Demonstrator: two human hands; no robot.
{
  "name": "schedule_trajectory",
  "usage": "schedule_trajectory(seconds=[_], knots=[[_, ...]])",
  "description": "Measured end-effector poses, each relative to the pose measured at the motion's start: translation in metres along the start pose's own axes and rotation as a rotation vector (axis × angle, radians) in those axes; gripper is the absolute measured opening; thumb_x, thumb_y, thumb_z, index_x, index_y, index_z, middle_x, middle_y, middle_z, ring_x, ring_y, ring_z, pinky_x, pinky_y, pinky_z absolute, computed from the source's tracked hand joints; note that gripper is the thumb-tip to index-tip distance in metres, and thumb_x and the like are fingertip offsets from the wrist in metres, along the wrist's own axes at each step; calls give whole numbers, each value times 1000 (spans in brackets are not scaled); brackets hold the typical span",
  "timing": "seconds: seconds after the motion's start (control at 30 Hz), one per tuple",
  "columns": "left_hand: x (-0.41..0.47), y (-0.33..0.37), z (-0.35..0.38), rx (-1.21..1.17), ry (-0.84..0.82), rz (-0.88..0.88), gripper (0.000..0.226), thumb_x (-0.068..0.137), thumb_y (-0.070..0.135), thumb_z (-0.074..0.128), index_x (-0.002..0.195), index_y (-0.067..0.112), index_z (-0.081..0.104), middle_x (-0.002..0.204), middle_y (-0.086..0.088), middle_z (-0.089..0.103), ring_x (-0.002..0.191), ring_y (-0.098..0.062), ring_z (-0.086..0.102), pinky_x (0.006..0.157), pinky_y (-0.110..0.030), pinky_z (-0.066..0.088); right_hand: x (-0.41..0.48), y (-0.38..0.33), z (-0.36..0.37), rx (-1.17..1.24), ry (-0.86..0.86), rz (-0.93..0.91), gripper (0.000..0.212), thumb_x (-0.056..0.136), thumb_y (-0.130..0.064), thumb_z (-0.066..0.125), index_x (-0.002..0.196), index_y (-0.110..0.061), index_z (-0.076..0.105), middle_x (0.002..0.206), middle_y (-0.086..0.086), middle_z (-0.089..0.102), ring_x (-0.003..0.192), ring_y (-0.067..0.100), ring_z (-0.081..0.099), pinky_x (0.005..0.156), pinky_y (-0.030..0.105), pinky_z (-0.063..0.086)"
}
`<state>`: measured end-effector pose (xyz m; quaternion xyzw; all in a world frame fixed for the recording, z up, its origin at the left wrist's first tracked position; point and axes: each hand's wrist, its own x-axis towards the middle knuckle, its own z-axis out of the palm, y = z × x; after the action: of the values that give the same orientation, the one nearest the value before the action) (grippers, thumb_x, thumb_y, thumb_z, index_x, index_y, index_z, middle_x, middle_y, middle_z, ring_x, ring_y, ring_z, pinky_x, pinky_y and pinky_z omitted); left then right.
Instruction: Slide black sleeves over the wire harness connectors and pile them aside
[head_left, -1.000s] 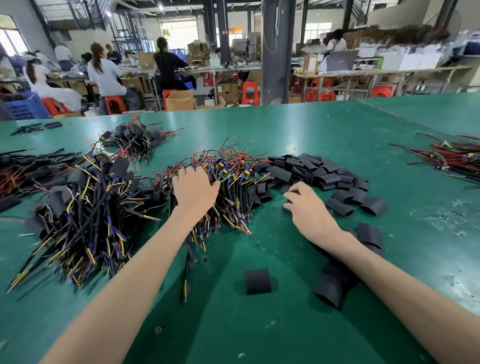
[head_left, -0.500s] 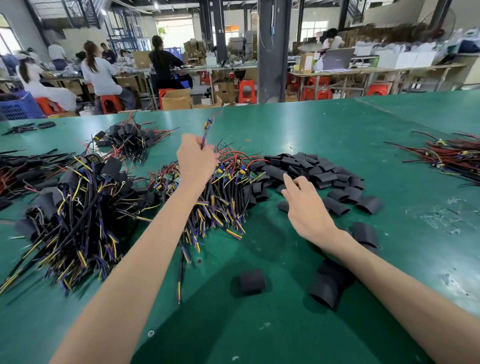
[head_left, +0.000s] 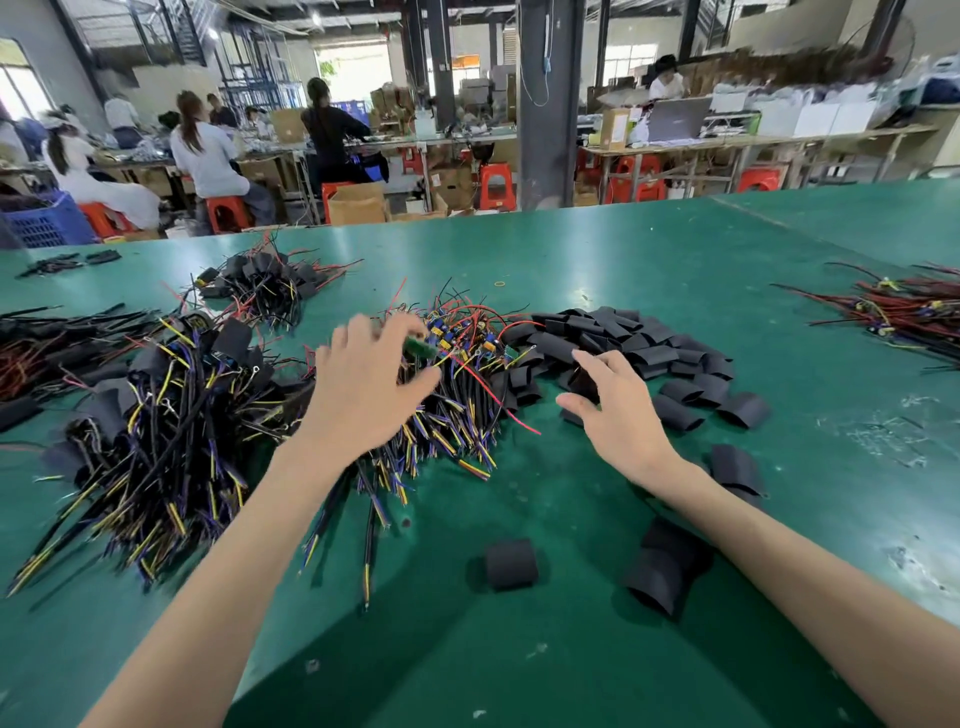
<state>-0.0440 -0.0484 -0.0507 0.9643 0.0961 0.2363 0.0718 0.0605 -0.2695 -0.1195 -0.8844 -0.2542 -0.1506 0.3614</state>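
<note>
Black sleeves (head_left: 631, 338), right hand (head_left: 621, 415) above; left hand (head_left: 366, 387) pinching connector (head_left: 418, 347) (blurred)

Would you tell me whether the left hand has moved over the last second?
Yes. The left hand, raised above the middle harness pile half a second ago, has dropped low over it, pinching a green part.

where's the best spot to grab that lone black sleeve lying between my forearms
Probably pinch the lone black sleeve across its middle from straight above, thumb on the near edge, finger on the far. It is a short squashed tube lying alone on the green table, with bare surface all round.
</note>
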Motion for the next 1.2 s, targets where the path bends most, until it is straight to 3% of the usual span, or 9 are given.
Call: schedule_trajectory(seconds=[0.13, 0.3, 0.43, 0.5, 0.57, 0.7, 0.77, 1.0, 1.2], knots=[[-12, -4, 17, -12, -36, -43, 46, 82, 65, 46, 113, 33, 56, 100, -3, 37, 107, -26, 39, 93, -40, 28, 0, 3, 2, 21, 10, 18, 48, 87, -16, 65, 132, -6, 50, 114, 10, 49, 99, 24, 49, 77, 15, 26], [-17, -3, 24, -212, 148, -78, 25, 87, 47, 58, 104, 29, 62, 100, 0, 42, 106, -20, 39, 86, -32, 19, 1, 4, 1, 101, 0, 93, 43, 83, -13, 70, 123, -7, 56, 116, 7, 49, 110, 22, 52, 93, 17, 31], [-21, -3, 23, -408, 219, -57, 15, 87, 39, 61, 102, 35, 61, 106, 3, 49, 90, 3, 38, 85, -28, 16, -1, -2, -2, 206, -44, 86, 34, 76, -6, 75, 107, -6, 64, 107, 4, 48, 104, 21, 57, 97, 28, 41], [-22, -3, 22, -464, 234, -51, 15, 88, 36, 62, 103, 34, 61, 103, 4, 47, 90, 5, 39, 87, -29, 18, -3, -5, -3, 234, -48, 70, 34, 72, -5, 77, 104, -8, 66, 104, 4, 51, 100, 20, 57, 95, 32, 44], [-22, -1, 21, -493, 237, -56, 16, 88, 32, 63, 104, 32, 62, 100, 5, 46, 95, 0, 40, 87, -30, 18, -4, -8, -5, 231, -45, 59, 35, 69, -8, 79, 101, -12, 67, 100, 3, 57, 94, 18, 57, 90, 27, 43], [-24, 3, 20, -558, 236, -75, 15, 88, 30, 63, 99, 39, 58, 90, 16, 39, 85, 5, 38, 85, -27, 16, -5, -12, -7, 319, -71, 108, 35, 66, -8, 82, 96, -15, 66, 89, -2, 64, 77, 3, 58, 70, 1, 37], [-24, 4, 20, -590, 249, -79, 16, 88, 30, 63, 97, 41, 56, 87, 17, 37, 84, 9, 38, 85, -27, 16, -6, -13, -6, 371, -89, 144, 36, 65, -7, 83, 95, -15, 65, 83, -6, 63, 71, -2, 56, 66, -1, 38], [-26, 8, 17, -658, 273, -95, 20, 89, 28, 63, 95, 45, 55, 87, 15, 39, 81, -6, 41, 102, -55, 30, -11, -16, -5, 457, -189, 197, 35, 64, -9, 84, 88, -24, 63, 85, -2, 66, 77, 13, 64, 78, 25, 50], [-26, 9, 19, -679, 275, -82, 25, 88, 30, 63, 92, 51, 51, 87, 15, 39, 82, 5, 41, 101, -56, 30, -12, -20, -3, 650, -276, 235, 33, 66, -4, 82, 88, -20, 63, 91, 13, 68, 77, 17, 60, 83, 35, 48]])
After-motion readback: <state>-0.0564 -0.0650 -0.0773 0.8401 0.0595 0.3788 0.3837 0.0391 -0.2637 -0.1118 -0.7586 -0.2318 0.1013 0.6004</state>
